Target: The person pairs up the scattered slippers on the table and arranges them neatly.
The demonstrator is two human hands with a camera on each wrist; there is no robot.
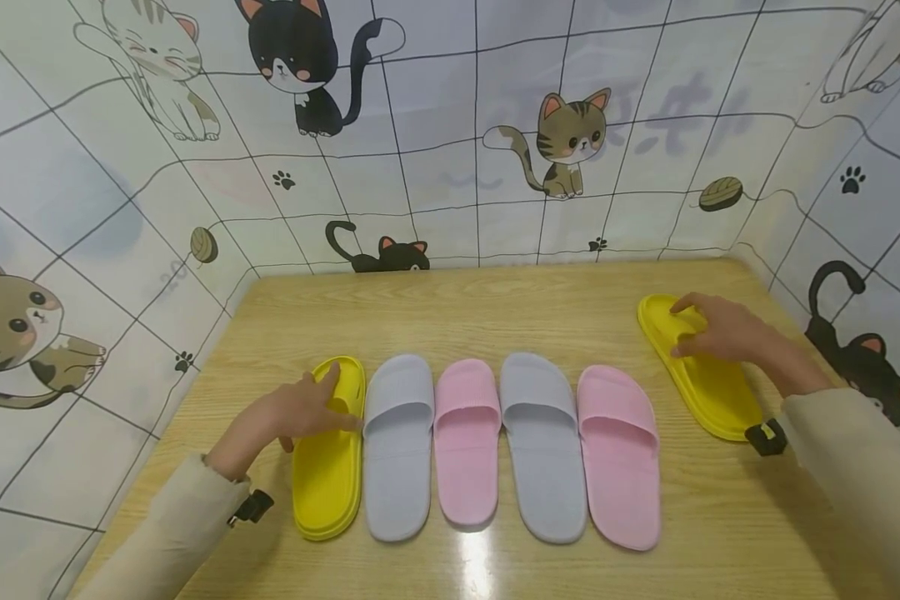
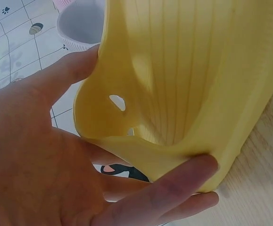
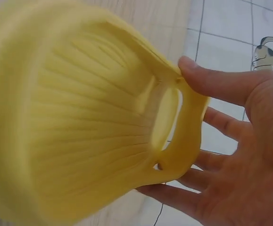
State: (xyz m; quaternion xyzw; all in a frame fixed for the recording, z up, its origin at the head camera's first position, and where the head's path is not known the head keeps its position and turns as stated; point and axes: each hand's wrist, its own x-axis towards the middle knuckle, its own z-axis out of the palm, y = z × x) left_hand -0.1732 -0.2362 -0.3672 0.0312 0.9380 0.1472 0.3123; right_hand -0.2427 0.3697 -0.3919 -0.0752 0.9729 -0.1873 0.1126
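Note:
At the left end of a row of slippers is a yellow slipper [image 1: 322, 492], toe pointing away from me. My left hand [image 1: 292, 411] grips it over the strap, with the thumb on one side and the fingers on the other in the left wrist view. A second yellow slipper [image 1: 712, 400] lies apart at the right, its toe angled to the back left. My right hand [image 1: 727, 333] holds its strap [image 3: 193, 141] between thumb and fingers. Beside the left yellow slipper is a grey slipper [image 1: 397, 483].
Rightward in the row come a pink slipper [image 1: 467, 471], another grey slipper [image 1: 551, 483] and another pink slipper [image 1: 622, 492], side by side. They stand on a wooden table [image 1: 457, 308]. A cat-patterned cloth [image 1: 435, 192] hangs along the back and both sides.

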